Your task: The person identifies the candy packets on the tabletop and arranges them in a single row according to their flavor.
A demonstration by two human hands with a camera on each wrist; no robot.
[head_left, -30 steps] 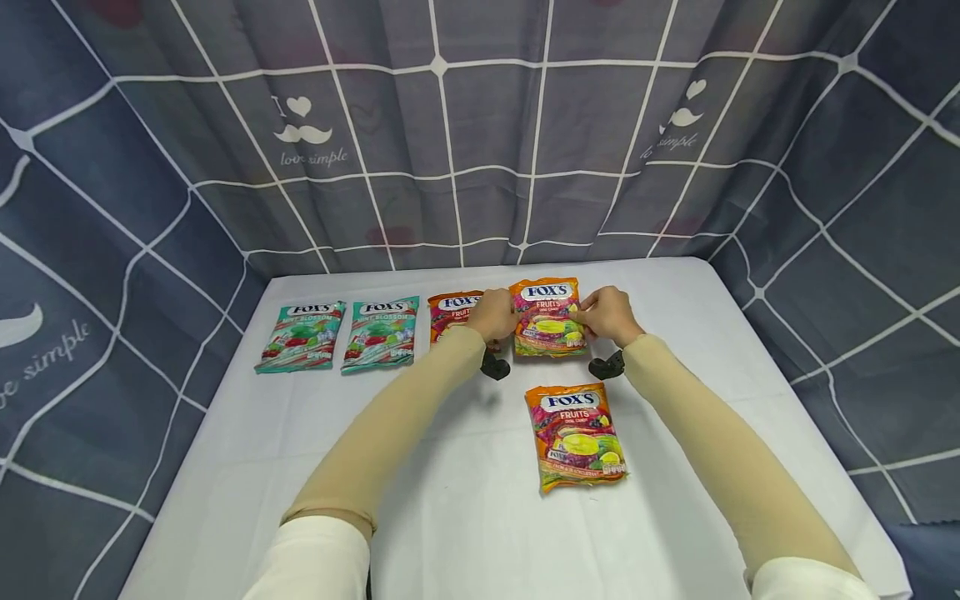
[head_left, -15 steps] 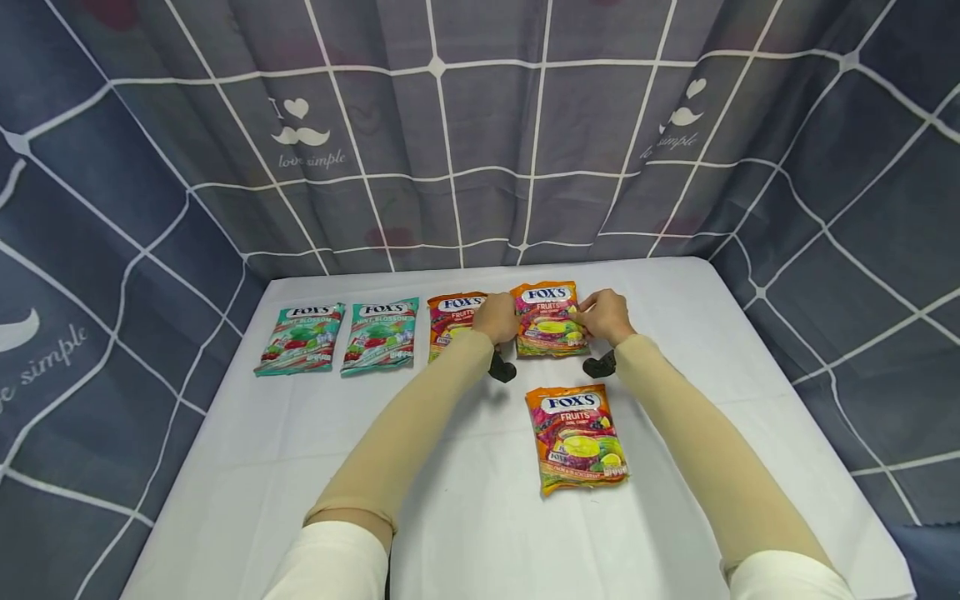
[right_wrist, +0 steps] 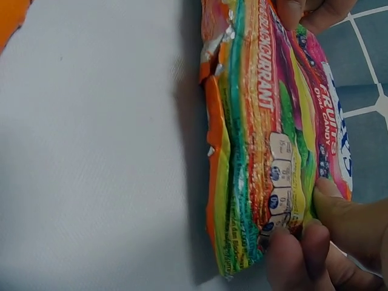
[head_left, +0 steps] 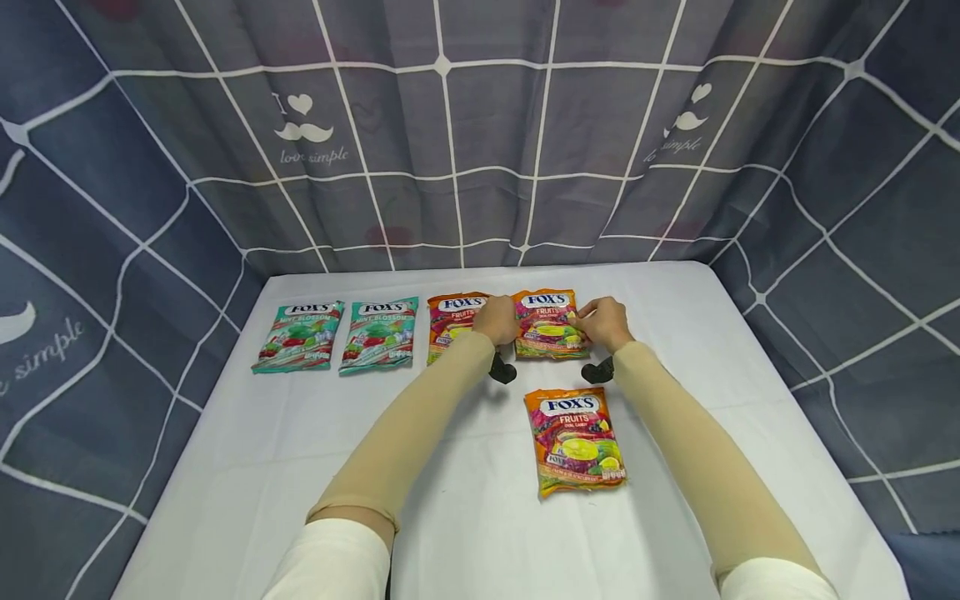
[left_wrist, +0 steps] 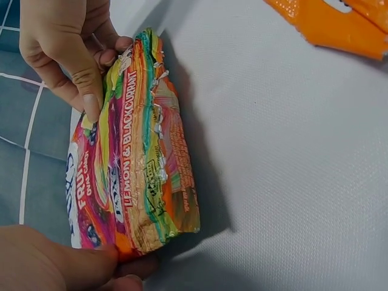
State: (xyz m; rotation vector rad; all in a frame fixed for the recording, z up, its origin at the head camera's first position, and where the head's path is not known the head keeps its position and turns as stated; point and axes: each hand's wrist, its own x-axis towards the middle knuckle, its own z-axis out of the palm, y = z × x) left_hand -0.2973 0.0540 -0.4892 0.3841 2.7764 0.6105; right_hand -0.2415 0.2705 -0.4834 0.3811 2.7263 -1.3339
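Note:
An orange and purple Fox's fruits candy bag (head_left: 550, 325) lies at the back of the white table, with a hand at either side of it. My left hand (head_left: 496, 320) pinches its left edge; the thumb is on the front in the left wrist view. On the other side my right hand (head_left: 606, 323) grips the right edge between thumb and fingers (right_wrist: 290, 257). In both wrist views the bag's crimped lower edge faces the camera. A matching fruits bag (head_left: 448, 315) sits just to the left, partly hidden by my left hand and sleeve.
Another fruits bag (head_left: 576, 442) lies nearer, between my forearms. Two green mint blossom candy bags (head_left: 298, 337) are lined up at the back left. A grey checked curtain (head_left: 480, 125) encloses the white table (head_left: 480, 533) at the back and sides.
The held candy bag has come down slightly, its top edge now lower and level with the row. Both hands stay on it; the other bags keep their places.

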